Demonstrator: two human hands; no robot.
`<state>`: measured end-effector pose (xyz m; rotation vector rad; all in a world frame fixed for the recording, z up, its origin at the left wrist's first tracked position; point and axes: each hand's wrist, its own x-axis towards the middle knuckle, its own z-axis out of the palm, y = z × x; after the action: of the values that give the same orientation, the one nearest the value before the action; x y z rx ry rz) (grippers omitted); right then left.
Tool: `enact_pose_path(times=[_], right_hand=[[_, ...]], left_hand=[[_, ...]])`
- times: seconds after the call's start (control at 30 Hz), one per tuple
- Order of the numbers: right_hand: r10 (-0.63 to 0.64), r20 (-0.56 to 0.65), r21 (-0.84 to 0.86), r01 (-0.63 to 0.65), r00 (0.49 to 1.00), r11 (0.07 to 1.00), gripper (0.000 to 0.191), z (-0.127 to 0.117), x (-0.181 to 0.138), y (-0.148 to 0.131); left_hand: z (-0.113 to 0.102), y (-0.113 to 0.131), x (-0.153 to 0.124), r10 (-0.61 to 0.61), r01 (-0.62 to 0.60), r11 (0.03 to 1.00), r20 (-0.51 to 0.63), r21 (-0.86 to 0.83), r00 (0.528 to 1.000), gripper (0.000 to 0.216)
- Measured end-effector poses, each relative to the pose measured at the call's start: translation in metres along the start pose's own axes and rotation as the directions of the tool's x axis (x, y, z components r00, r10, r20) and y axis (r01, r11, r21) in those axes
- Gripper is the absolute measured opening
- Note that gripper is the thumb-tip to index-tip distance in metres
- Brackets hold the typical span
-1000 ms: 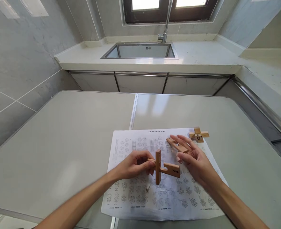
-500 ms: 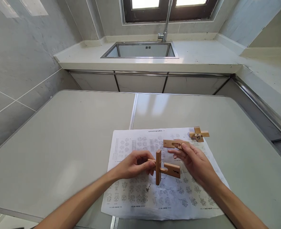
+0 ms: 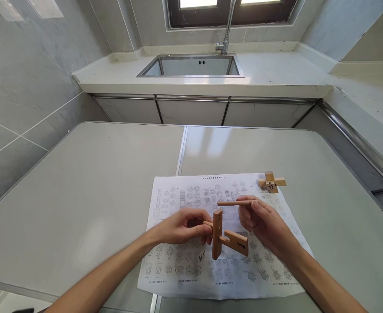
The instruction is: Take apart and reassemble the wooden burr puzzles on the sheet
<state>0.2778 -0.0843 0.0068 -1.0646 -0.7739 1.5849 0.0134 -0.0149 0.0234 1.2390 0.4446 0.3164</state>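
Two flat wooden puzzle pieces are crossed through one another above the paper sheet [image 3: 168, 287]. My left hand [image 3: 186, 226] pinches the left end of the crosswise piece [image 3: 237, 242], which has a notch and a dark mark. It passes through the upright piece [image 3: 217, 234]. In my right hand [image 3: 259, 217] is a third wooden puzzle piece [image 3: 232, 203], seen edge-on like a thin stick, its left end above the upright piece and apart from it. Small printed diagrams cover the sheet beneath both hands.
An assembled wooden cross-shaped puzzle [image 3: 271, 183] marked with letters rests at the sheet's upper right corner. The pale table [image 3: 113, 174] has a seam down its middle. Beyond it stand a counter with a sink [image 3: 191, 67] and a faucet [image 3: 224, 45].
My right hand has turned its puzzle piece from showing its slotted face to edge-on, and its fingers have curled in. The crossed pieces have tilted and moved slightly down and right.
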Motion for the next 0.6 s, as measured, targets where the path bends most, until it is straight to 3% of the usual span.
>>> enact_pose_path(times=[0.3, 0.6], right_hand=[[0.058, 0.018, 0.114, -0.06, 0.998, 0.992, 0.023, 0.0017, 0.0004, -0.0047], [0.146, 0.037, 0.107, -0.149, 0.989, 0.983, 0.033, 0.0057, -0.0038, -0.0068]], left_hand=[[0.0025, -0.0004, 0.0007, -0.004, 0.004, 0.998, -0.008, 0.059, 1.0, 0.032], [0.0029, -0.0025, 0.0003, 0.029, -0.031, 0.984, 0.015, 0.178, 0.999, 0.032]])
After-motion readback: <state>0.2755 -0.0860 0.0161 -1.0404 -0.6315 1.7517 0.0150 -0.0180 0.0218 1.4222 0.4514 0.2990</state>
